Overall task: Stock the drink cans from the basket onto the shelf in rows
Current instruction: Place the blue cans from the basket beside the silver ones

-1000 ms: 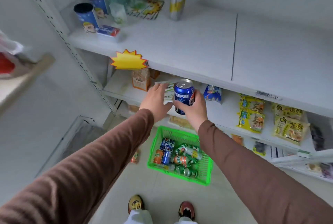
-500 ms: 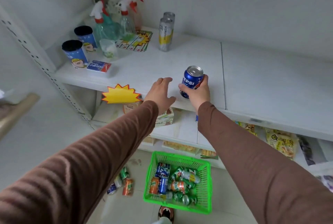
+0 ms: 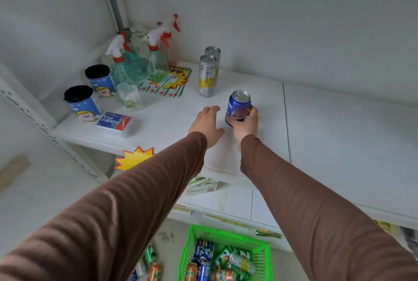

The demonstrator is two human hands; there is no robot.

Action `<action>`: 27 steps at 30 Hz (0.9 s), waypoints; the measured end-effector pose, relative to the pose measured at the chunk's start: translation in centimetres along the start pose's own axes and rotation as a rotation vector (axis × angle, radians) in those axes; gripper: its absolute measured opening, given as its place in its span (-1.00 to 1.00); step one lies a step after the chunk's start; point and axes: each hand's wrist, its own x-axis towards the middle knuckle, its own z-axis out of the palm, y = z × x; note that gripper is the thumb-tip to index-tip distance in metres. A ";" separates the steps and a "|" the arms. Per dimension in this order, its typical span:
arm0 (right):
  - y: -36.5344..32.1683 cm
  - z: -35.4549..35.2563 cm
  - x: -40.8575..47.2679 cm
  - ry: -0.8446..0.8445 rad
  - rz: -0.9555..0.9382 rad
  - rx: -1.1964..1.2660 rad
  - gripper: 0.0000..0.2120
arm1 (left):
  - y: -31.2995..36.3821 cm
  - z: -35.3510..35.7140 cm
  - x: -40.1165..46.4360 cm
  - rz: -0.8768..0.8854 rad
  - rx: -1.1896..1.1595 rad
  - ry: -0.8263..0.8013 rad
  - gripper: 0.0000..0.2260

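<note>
My right hand grips a blue Pepsi can, held upright and slightly tilted over the white upper shelf. Just left of it, my left hand hovers flat with fingers straight, holding nothing. Two tall silver-and-yellow cans stand one behind the other farther back on the shelf. On the floor below, a green basket holds several mixed drink cans.
Spray bottles, two blue cups, a clear cup, a blue packet and a printed sheet fill the shelf's left end. Loose cans lie on the floor beside the basket. A yellow starburst tag hangs from the shelf edge.
Both hands have risen from the lower shelf level and reached deeper over the upper shelf. The Pepsi can moved with the right hand toward the two tall cans.
</note>
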 end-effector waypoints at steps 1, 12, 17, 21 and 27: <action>-0.1 0.3 0.7 0.003 -0.002 -0.004 -0.18 | 0.0 0.0 0.7 -0.006 -0.001 -0.003 -0.37; -2.1 2.8 6.9 0.055 -0.008 -0.187 -0.44 | -1.4 0.1 6.8 0.028 0.060 -0.029 -0.38; -2.9 3.7 9.5 0.061 -0.002 -0.220 -0.45 | -1.8 0.7 8.4 0.059 0.095 -0.029 -0.39; -3.7 4.3 11.8 0.030 0.008 -0.256 -0.44 | -1.6 0.9 10.1 0.079 0.109 -0.029 -0.38; -4.4 5.1 14.2 -0.004 0.009 -0.277 -0.45 | -1.7 1.1 11.8 0.117 0.128 -0.023 -0.42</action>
